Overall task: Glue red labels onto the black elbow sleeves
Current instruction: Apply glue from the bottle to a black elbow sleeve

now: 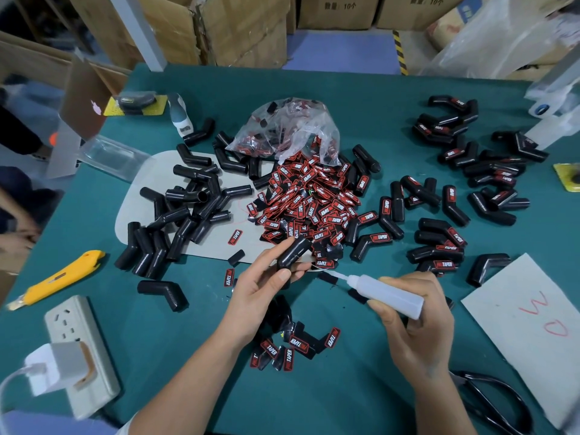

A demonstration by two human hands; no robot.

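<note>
Elbow sleeve (293,252) angled up-right

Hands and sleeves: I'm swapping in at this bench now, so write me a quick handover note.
Left hand grips an unlabelled black sleeve.
Right hand holds the glue bottle, nozzle pointing at that sleeve.
Loose red labels are piled mid-table.
Done: labelled sleeves lie to the right.
Left: the bare sleeves heaped on the left.
</note>
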